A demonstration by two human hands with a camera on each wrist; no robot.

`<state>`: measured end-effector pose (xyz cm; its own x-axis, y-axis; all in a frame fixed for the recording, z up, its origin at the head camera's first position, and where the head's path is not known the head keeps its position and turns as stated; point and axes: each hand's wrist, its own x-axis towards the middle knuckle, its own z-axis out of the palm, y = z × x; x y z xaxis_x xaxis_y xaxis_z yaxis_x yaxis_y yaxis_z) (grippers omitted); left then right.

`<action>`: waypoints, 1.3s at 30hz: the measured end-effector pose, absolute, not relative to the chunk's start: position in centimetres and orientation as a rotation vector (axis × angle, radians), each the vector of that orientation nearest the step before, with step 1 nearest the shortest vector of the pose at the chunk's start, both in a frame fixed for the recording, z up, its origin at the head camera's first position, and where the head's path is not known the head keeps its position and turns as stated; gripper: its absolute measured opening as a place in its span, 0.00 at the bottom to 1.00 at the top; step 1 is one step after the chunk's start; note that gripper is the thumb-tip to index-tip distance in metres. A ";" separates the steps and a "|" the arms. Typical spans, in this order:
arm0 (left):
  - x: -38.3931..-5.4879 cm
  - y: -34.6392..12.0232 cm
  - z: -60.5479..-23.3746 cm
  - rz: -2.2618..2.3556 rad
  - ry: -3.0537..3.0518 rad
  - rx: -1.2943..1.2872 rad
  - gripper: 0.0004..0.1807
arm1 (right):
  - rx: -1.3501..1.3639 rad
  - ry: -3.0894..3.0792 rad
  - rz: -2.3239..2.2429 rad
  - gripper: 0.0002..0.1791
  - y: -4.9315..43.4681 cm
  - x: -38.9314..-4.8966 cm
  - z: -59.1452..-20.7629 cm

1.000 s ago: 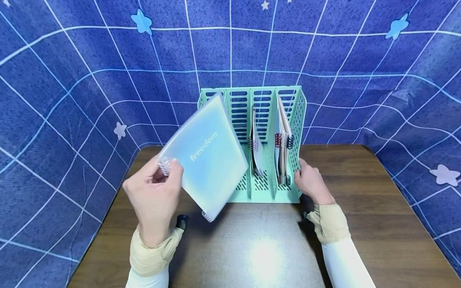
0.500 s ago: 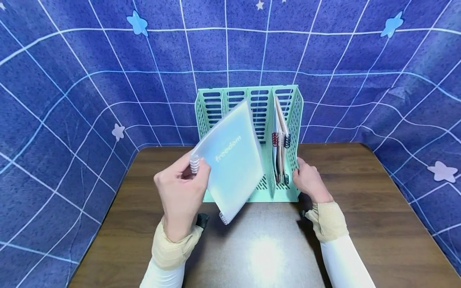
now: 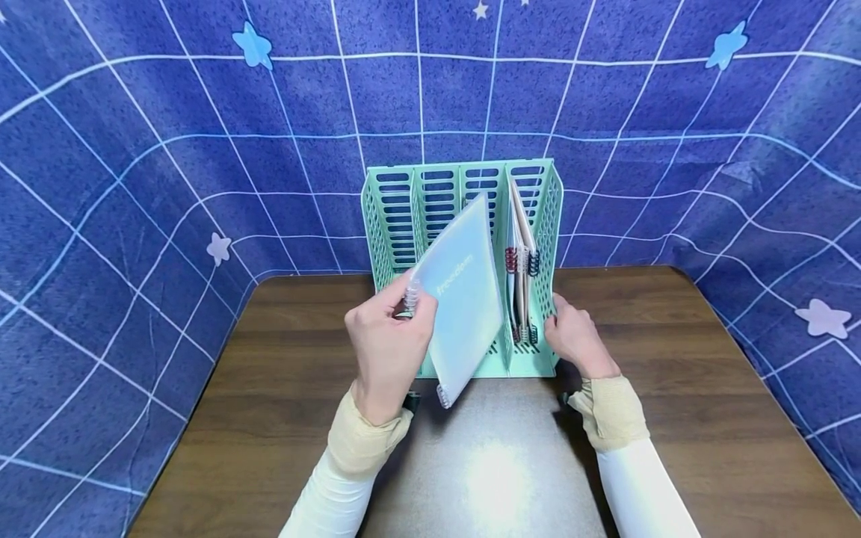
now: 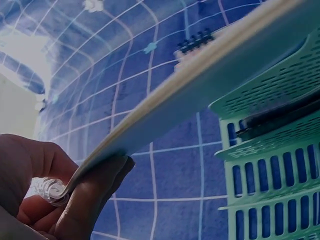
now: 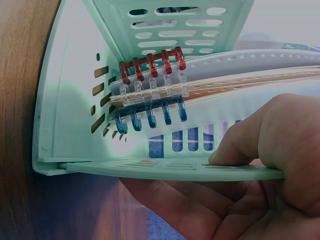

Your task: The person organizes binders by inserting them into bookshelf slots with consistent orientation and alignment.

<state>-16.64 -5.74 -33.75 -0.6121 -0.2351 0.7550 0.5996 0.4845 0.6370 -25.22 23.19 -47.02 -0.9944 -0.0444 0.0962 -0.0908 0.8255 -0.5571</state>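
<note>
My left hand (image 3: 392,340) pinches a pale blue ring-bound notebook (image 3: 467,299) marked "freedom" by its clear-ringed spine. The notebook is tilted in front of the mint green file rack (image 3: 397,224) and hides part of its middle compartments. In the left wrist view the notebook (image 4: 190,85) appears nearly edge-on between thumb and fingers. My right hand (image 3: 580,336) grips the rack's right side wall; in the right wrist view the thumb lies inside that wall (image 5: 190,169) and the fingers outside.
Several notebooks (image 3: 521,291) with red, clear and dark blue rings stand in the rack's rightmost compartment. A dark-edged item (image 4: 280,117) sits in another compartment. The rack stands on a brown wooden table (image 3: 269,388), before a blue gridded cloth (image 3: 303,97) with stars.
My left hand has carried the notebook rightward, from the rack's left part to in front of its middle compartments, turning it more edge-on. The right hand keeps its grip on the rack.
</note>
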 end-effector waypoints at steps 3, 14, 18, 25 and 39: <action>-17.2 -4.9 -34.2 -1.232 -1.863 -0.326 0.25 | 0.102 -2.930 0.899 0.31 23.2 -25.2 -47.0; -19.2 -2.2 -35.5 -1.220 -1.877 -0.320 0.27 | 0.097 -2.935 0.922 0.32 23.2 -25.2 -46.8; -20.1 -1.4 -35.9 -1.245 -1.886 -0.290 0.27 | 0.092 -2.942 0.926 0.33 23.2 -25.1 -46.7; -21.4 0.1 -36.5 -1.252 -1.883 -0.241 0.27 | 0.094 -2.940 0.920 0.33 23.2 -25.2 -46.7; -24.6 2.3 -38.8 -1.382 -1.796 -0.207 0.26 | 0.116 -2.922 0.924 0.32 23.2 -25.2 -46.9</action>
